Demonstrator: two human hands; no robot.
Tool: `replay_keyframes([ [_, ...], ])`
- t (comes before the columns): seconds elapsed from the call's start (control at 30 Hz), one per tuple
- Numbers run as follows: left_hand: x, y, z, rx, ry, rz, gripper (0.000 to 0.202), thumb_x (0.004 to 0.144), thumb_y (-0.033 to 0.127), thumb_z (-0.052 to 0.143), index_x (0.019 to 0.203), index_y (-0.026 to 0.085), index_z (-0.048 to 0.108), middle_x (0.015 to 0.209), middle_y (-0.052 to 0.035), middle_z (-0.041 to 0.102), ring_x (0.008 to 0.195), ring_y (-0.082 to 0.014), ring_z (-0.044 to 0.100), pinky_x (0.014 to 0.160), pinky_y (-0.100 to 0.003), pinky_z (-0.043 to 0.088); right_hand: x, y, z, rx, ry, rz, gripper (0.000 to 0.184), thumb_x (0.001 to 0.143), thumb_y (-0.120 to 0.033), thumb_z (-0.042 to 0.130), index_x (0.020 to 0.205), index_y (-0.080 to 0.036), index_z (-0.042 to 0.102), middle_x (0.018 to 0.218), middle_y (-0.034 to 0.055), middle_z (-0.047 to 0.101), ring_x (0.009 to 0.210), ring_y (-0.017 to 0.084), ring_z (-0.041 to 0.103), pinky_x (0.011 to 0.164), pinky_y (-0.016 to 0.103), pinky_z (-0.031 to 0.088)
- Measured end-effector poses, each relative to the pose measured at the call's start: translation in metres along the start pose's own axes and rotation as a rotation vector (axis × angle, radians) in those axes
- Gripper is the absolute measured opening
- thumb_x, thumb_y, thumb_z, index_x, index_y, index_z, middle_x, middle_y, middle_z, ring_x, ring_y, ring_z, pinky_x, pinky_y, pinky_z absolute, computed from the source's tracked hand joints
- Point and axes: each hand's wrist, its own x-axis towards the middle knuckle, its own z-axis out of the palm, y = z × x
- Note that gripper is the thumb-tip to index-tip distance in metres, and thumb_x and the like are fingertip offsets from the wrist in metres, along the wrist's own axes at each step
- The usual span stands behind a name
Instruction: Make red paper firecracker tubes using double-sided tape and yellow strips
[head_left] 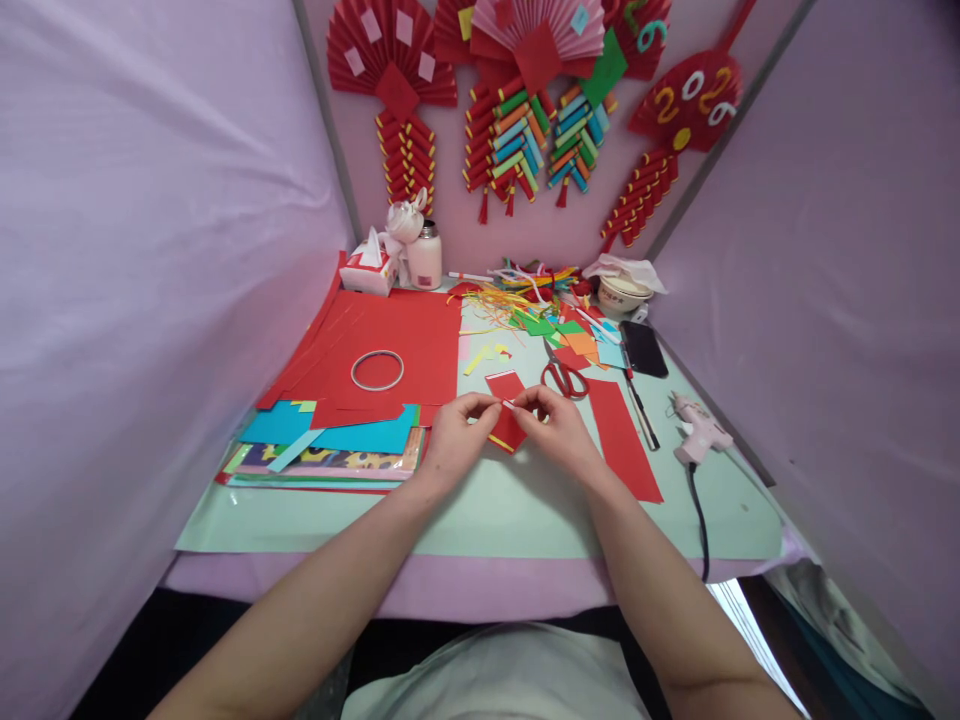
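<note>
My left hand (pixel 463 430) and my right hand (pixel 556 428) meet over the middle of the table, fingertips closed in a pinch. Between them is a small strip of red paper (pixel 508 404) with a white part; fingers hide most of it. Just below the fingertips lies a red paper piece (pixel 507 432) with a yellow band along its near edge. Beyond the fingers rests another red paper piece (pixel 505 383) with a white line on its far edge. Red-handled scissors (pixel 564 378) lie close to my right hand.
On the left are red sheets (pixel 420 345), a tape ring (pixel 377 370) and blue paper (pixel 259 425). Rightward lie a red strip (pixel 624 440), a black pen (pixel 642 408), a phone (pixel 643 349) and a corded glue gun (pixel 699 432). Paper scraps (pixel 534 323) lie behind.
</note>
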Motion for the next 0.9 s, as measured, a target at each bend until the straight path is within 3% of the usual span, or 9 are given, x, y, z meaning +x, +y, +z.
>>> replay_keyframes([
  [0.1, 0.000, 0.000, 0.001, -0.020, -0.021, -0.009, 0.017, 0.075, 0.030, 0.058, 0.079, 0.016, 0.067, 0.079, -0.0036, 0.069, 0.077, -0.0173, 0.063, 0.072, -0.027, 0.048, -0.001, 0.000, 0.000, 0.059, -0.042, 0.067, 0.007, 0.077, -0.024, 0.052, 0.076, -0.019, 0.057, 0.070, -0.0016, 0.057, 0.064, 0.013, 0.050, 0.060, 0.025, 0.039],
  [0.37, 0.001, -0.001, -0.003, 0.170, -0.074, 0.129, 0.014, 0.074, 0.022, 0.050, 0.067, 0.018, 0.061, 0.070, 0.0005, 0.062, 0.068, -0.0135, 0.056, 0.063, -0.023, 0.042, -0.004, 0.000, -0.004, 0.019, -0.191, 0.019, 0.007, 0.076, -0.022, 0.048, 0.075, -0.020, 0.054, 0.070, -0.0024, 0.055, 0.064, 0.012, 0.048, 0.059, 0.024, 0.037],
  [0.9, 0.005, -0.008, -0.002, 0.120, -0.171, 0.055, 0.017, 0.074, 0.025, 0.048, 0.074, 0.018, 0.064, 0.074, -0.0010, 0.066, 0.071, -0.0155, 0.058, 0.067, -0.025, 0.045, -0.001, 0.003, -0.012, 0.058, -0.242, 0.085, 0.008, 0.076, -0.024, 0.049, 0.074, -0.019, 0.054, 0.070, -0.0025, 0.054, 0.063, 0.012, 0.047, 0.057, 0.023, 0.036],
])
